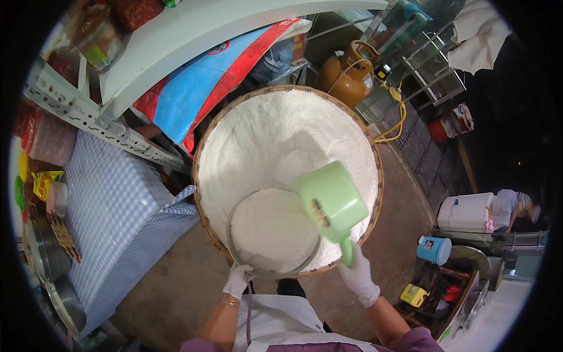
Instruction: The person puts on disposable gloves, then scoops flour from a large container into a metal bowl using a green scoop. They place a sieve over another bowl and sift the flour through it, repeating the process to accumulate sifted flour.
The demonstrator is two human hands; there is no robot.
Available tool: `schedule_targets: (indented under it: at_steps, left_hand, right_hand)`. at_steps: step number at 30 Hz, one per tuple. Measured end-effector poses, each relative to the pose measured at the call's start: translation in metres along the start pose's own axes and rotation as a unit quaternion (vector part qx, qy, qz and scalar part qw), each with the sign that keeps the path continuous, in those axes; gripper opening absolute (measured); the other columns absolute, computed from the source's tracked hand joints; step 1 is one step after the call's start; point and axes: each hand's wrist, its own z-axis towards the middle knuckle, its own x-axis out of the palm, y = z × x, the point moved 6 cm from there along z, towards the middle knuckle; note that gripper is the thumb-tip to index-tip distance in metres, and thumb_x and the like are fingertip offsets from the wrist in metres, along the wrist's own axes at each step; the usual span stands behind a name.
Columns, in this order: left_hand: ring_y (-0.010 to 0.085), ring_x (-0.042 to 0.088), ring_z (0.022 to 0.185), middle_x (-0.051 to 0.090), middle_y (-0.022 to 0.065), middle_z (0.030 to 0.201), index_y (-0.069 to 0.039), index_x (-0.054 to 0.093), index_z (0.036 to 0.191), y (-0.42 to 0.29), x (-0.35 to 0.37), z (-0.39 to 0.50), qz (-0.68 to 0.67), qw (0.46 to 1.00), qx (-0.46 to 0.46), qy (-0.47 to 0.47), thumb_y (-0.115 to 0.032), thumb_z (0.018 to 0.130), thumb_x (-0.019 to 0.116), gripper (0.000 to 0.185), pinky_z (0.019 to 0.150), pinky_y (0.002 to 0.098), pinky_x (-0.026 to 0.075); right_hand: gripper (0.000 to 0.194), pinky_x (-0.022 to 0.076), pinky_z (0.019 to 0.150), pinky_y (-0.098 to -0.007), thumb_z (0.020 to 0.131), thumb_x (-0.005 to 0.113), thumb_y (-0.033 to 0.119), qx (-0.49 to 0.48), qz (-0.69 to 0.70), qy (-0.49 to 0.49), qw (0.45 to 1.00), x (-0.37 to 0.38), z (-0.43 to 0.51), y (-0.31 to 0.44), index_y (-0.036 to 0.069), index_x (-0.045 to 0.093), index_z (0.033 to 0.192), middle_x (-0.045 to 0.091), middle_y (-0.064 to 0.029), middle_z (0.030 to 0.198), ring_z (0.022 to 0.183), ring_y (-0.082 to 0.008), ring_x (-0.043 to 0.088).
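A wide round woven basket (381, 185) full of white powder (246, 141) stands before me. Over its near side is a round sieve (229, 233) holding a mound of the same powder (272, 220). My left hand (239, 278), in a white glove, grips the sieve's near rim. In my gloved right hand (358, 275) is the handle of a light green plastic scoop (333, 200). The scoop is tipped over the sieve's right edge, its underside towards me, so its inside is hidden. A dark mark shows on the scoop's side.
Left stands a table under a blue checked cloth (110, 211), below a white metal shelf rack (105, 125). A blue and red sack (206, 75) and an orange gas cylinder (347, 75) with a yellow hose (402, 119) border the basket's far side. Another person (512, 211) bends at the far right.
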Motion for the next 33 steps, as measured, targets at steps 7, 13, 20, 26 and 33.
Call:
schedule_targets:
  at_steps: [7, 13, 20, 26, 33]
  left_hand:
    - [0.0229, 0.06, 0.094, 0.059, 0.0075, 0.111, -0.008, 0.047, 0.13, -0.048, 0.084, 0.044, 0.014, 0.989, 0.095, 0.114, 0.01, 0.071, 0.057, 0.063, 0.075, 0.0392, 0.053]
    - [0.0214, 0.06, 0.085, 0.06, 0.008, 0.096, -0.004, 0.051, 0.113, -0.049, 0.083, 0.003, -0.013, 0.992, 0.099, 0.075, 0.007, 0.072, 0.06, 0.043, 0.07, 0.0359, 0.051]
    - [0.0245, 0.062, 0.08, 0.061, 0.0112, 0.094, 0.001, 0.05, 0.109, -0.069, 0.072, -0.032, 0.066, 0.983, 0.168, -0.029, 0.006, 0.072, 0.059, 0.039, 0.065, 0.0392, 0.054]
    - [0.0276, 0.065, 0.081, 0.06, 0.0152, 0.1, 0.004, 0.04, 0.125, -0.06, 0.082, -0.049, 0.087, 0.981, 0.171, -0.03, 0.006, 0.071, 0.058, 0.056, 0.062, 0.0378, 0.057]
    - [0.0264, 0.066, 0.081, 0.06, 0.0142, 0.102, 0.0, 0.037, 0.131, -0.059, 0.082, -0.046, 0.099, 0.974, 0.203, 0.009, 0.006, 0.071, 0.058, 0.064, 0.061, 0.0353, 0.057]
  right_hand:
    - [0.059, 0.051, 0.071, -0.0417, 0.076, 0.066, 0.012, 0.025, -0.024, -0.014, 0.999, -0.004, 0.047, -0.028, 0.008, 0.046, 0.132, 0.064, -0.0225, 0.092, 0.082, -0.0394, 0.065]
    - [0.059, 0.0498, 0.06, -0.0315, 0.076, 0.065, 0.009, 0.088, 0.152, -0.031, 0.984, -0.015, 0.06, -0.036, 0.005, 0.047, 0.132, 0.06, -0.0087, 0.082, 0.065, -0.0161, 0.059]
    - [0.06, 0.0475, 0.053, -0.0284, 0.077, 0.064, 0.009, 0.146, 0.238, 0.04, 0.959, 0.026, 0.041, -0.04, 0.006, 0.046, 0.133, 0.057, -0.0051, 0.078, 0.058, -0.0121, 0.055]
    - [0.056, 0.0492, 0.061, -0.0309, 0.078, 0.063, 0.008, 0.044, 0.028, 0.04, 0.998, 0.087, 0.027, -0.031, 0.003, 0.047, 0.131, 0.06, -0.0084, 0.082, 0.065, -0.0178, 0.058]
    - [0.051, 0.0429, 0.052, -0.027, 0.081, 0.058, 0.006, 0.223, 0.394, 0.26, 0.853, 0.097, 0.009, -0.029, 0.003, 0.047, 0.13, 0.055, -0.0061, 0.079, 0.06, -0.0156, 0.054]
